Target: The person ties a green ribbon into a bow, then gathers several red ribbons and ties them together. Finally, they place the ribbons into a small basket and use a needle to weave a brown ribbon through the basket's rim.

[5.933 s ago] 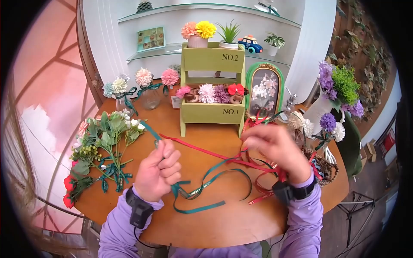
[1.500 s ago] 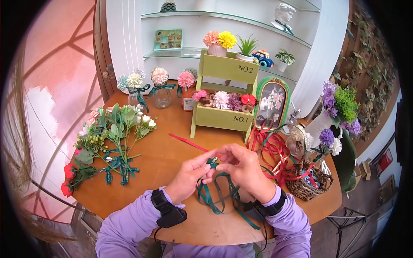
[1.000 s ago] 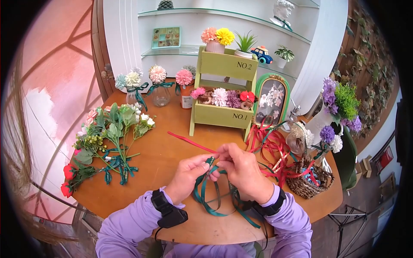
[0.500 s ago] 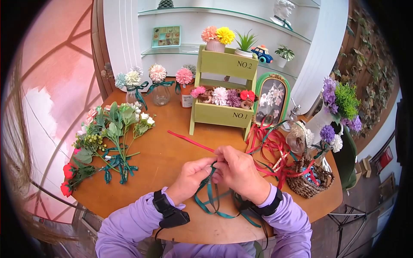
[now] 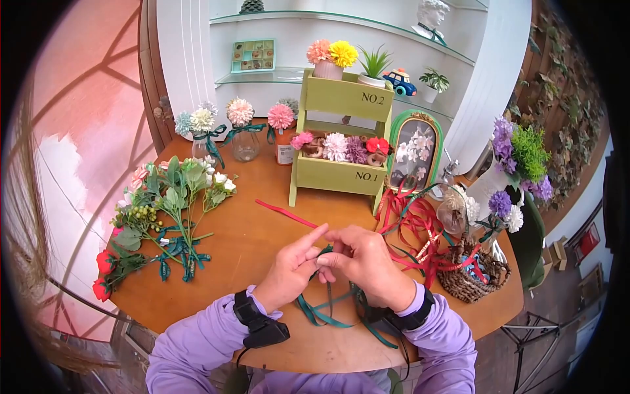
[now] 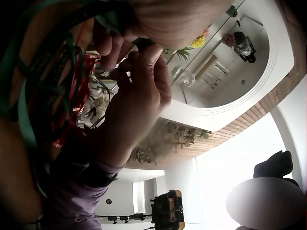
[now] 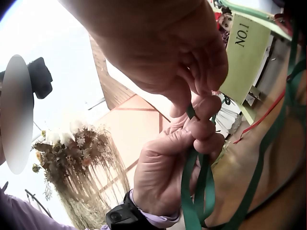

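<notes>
Both hands meet over the front middle of the table. My left hand (image 5: pixel 287 270) pinches a dark green ribbon (image 7: pixel 189 194) between thumb and curled fingers, its index finger raised. Close against it, my right hand (image 5: pixel 369 268) pinches a short part of the same ribbon between thumb and fingertips, seen also in the right wrist view. The ribbon bunches at the fingertips, partly hidden there. Its long loops (image 5: pixel 321 316) hang below the hands onto the table, and some pass behind the right wrist.
Tied artificial flowers (image 5: pixel 174 203) lie at left. A green two-tier stand (image 5: pixel 338 177) is at the back, beside a green-framed picture (image 5: pixel 415 154). Tangled red ribbons (image 5: pixel 410 223) and a wicker basket (image 5: pixel 469 279) are at right. One red ribbon end (image 5: pixel 283 211) lies beyond the hands.
The hands, apart about six seconds ago, have come together with the green ribbon. Over the last second their fingers shift on it, and the left index finger has straightened.
</notes>
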The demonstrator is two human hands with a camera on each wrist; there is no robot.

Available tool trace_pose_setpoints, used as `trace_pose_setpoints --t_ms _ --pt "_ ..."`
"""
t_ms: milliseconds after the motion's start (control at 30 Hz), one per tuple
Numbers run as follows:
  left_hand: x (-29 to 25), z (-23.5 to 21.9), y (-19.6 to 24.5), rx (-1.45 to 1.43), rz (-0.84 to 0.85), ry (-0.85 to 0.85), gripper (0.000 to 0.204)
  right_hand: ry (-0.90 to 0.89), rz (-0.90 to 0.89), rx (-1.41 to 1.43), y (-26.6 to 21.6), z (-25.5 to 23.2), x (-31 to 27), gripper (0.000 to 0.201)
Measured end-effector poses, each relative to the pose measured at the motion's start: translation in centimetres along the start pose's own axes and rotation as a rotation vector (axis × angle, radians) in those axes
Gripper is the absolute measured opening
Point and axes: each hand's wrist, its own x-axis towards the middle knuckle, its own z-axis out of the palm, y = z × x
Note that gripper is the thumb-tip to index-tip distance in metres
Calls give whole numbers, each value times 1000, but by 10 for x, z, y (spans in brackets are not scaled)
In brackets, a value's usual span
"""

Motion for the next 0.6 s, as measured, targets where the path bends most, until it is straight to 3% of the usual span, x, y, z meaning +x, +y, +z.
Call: trace_pose_setpoints --t_ms 33,167,233,267,333,367,433,467,600 --pt "0 1 -1 19 12 1 60 -85 115 157 -2 1 0 19" --pt "-3 2 -1 28 -10 -9 61 -131 67 274 9 7 -3 15" --pt "-3 1 1 -82 -81 -75 55 7 -166 -20 7 4 -3 9" --pt "-2 1 5 -79 -79 -76 55 9 -170 -20 9 2 -2 9" --pt "-1 -1 18 -163 -341 -174 36 104 -133 -130 14 -2 0 8" --pt "0 -4 23 -157 -339 -175 36 196 -163 -221 12 -12 4 8" --pt "0 -13 32 -222 -468 -359 18 327 -74 -97 28 -35 14 8" --pt "1 -16 38 -217 -464 -363 18 361 140 68 14 -50 16 8" --pt "-1 -34 59 -178 -492 -373 20 629 159 45 26 -111 18 13"
